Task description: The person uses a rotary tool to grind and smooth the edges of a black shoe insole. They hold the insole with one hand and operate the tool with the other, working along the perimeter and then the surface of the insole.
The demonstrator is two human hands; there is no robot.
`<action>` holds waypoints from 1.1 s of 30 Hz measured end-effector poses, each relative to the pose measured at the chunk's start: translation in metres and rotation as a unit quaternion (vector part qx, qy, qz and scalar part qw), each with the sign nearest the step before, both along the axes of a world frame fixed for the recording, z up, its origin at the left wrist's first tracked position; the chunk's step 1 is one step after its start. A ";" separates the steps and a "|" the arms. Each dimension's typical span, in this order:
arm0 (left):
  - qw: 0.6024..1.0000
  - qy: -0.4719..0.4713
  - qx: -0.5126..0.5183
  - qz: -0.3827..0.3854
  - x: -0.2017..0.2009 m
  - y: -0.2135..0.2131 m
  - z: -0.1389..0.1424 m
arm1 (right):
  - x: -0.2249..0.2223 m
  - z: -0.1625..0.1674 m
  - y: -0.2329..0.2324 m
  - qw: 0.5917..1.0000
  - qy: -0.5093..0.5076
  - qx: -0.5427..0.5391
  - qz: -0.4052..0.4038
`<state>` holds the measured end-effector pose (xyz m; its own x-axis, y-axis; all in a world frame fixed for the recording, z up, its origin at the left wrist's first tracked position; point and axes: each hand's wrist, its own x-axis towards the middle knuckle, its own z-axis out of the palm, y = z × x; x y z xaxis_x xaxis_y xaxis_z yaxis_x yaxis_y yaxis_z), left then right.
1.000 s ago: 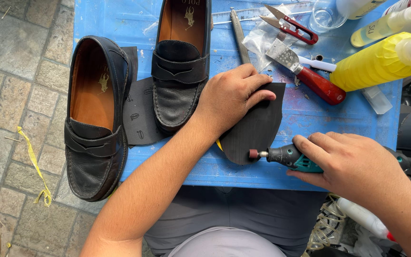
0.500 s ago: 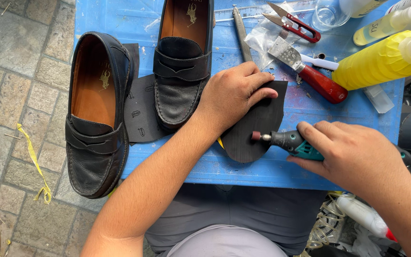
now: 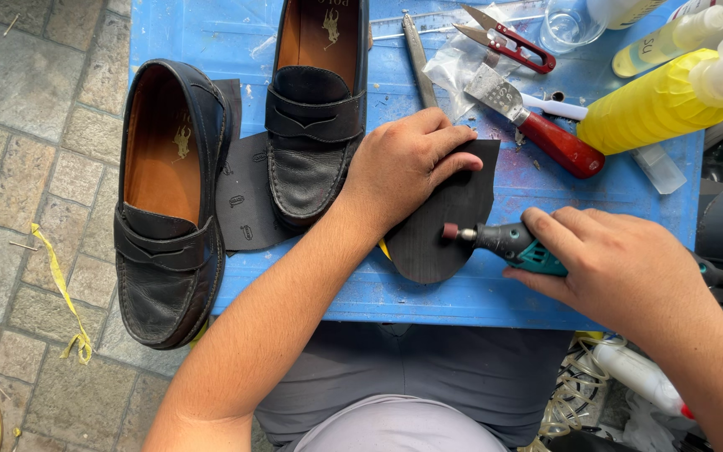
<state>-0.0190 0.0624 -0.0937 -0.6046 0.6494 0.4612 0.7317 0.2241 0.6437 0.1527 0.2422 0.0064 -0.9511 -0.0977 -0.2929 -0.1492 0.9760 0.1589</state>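
My left hand (image 3: 407, 167) presses flat on a black rubber sole piece (image 3: 453, 226) lying on the blue table (image 3: 453, 293). My right hand (image 3: 621, 268) grips a small green and grey rotary tool (image 3: 512, 243); its reddish grinding tip touches the sole piece's surface near the middle. Two black loafers lie to the left: one (image 3: 169, 201) hangs over the table's left edge, the other (image 3: 315, 109) rests higher up beside my left hand. A second dark sole piece (image 3: 244, 192) lies between the shoes.
At the back right lie a red-handled knife (image 3: 546, 125), red-handled snips (image 3: 512, 42), a metal file (image 3: 418, 59), a yellow bottle (image 3: 654, 105), a clear cup (image 3: 566, 25) and a plastic bag. Stone paving with a yellow strip (image 3: 60, 289) is at left.
My right hand has moved the rotary tool up and a little left across the sole piece, away from its lower edge. My left hand keeps holding the piece down.
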 end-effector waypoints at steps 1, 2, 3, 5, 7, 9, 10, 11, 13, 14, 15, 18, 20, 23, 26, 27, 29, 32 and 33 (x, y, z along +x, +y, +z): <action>1.000 -0.009 -0.003 -0.002 0.001 0.001 0.000 | 0.003 0.000 0.000 1.000 0.001 -0.017 0.005; 1.000 -0.005 0.002 0.000 0.001 0.001 0.000 | 0.006 0.001 -0.001 0.999 0.001 -0.035 0.011; 1.000 -0.001 0.005 0.002 0.001 0.001 0.000 | 0.009 0.001 -0.001 0.998 0.002 -0.053 0.017; 1.000 -0.002 0.004 0.002 0.003 0.001 0.001 | 0.015 0.002 -0.002 0.994 0.020 -0.100 0.044; 1.000 -0.007 -0.004 -0.001 0.003 0.002 0.001 | 0.016 0.004 -0.002 0.990 0.043 -0.123 0.056; 1.000 0.000 0.000 0.001 0.003 0.001 0.002 | 0.015 0.005 -0.002 0.989 0.064 -0.124 0.058; 1.000 0.002 0.002 0.002 0.003 0.001 0.003 | 0.013 0.007 -0.002 0.993 0.055 -0.100 0.037; 1.000 -0.001 0.003 0.001 0.004 0.001 0.003 | 0.010 0.007 -0.002 0.996 0.046 -0.076 0.015; 1.000 -0.005 0.006 0.000 0.003 0.001 0.004 | 0.000 0.008 -0.001 0.998 0.044 -0.040 -0.003; 1.000 -0.009 0.004 -0.001 0.003 0.001 0.004 | -0.005 0.008 -0.001 0.998 0.050 -0.027 0.000; 1.000 -0.011 0.002 -0.002 0.003 0.001 0.004 | -0.009 0.008 -0.002 0.998 0.056 -0.014 0.001; 1.000 -0.012 0.007 -0.003 0.004 0.000 0.004 | -0.015 0.009 -0.005 0.998 0.048 -0.031 0.003; 1.000 -0.011 0.010 0.000 0.003 0.000 0.003 | -0.014 0.010 -0.007 0.998 0.054 -0.016 0.025; 1.000 -0.010 0.009 0.005 0.003 0.001 0.002 | -0.006 0.012 -0.011 0.998 0.043 -0.016 0.046; 1.000 -0.012 0.006 0.003 0.003 0.001 0.003 | 0.001 0.014 -0.015 0.994 0.036 -0.063 0.077; 1.000 -0.013 0.002 0.002 0.003 0.001 0.003 | 0.003 0.015 -0.015 0.992 0.037 -0.084 0.090; 1.000 -0.015 0.000 0.002 0.004 0.000 0.003 | 0.004 0.018 -0.015 0.990 0.038 -0.105 0.085; 1.000 -0.014 0.009 0.004 0.004 0.000 0.004 | 0.001 0.019 -0.013 0.995 0.049 -0.065 0.066; 1.000 -0.011 0.010 0.003 0.004 0.000 0.003 | -0.001 0.018 -0.012 0.996 0.054 -0.040 0.055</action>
<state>-0.0148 0.0624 -0.0906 -0.6196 0.6356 0.4606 0.7152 0.2153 0.6649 0.1513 0.2298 0.0246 -0.9592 -0.2218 -0.1755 -0.2417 0.9650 0.1016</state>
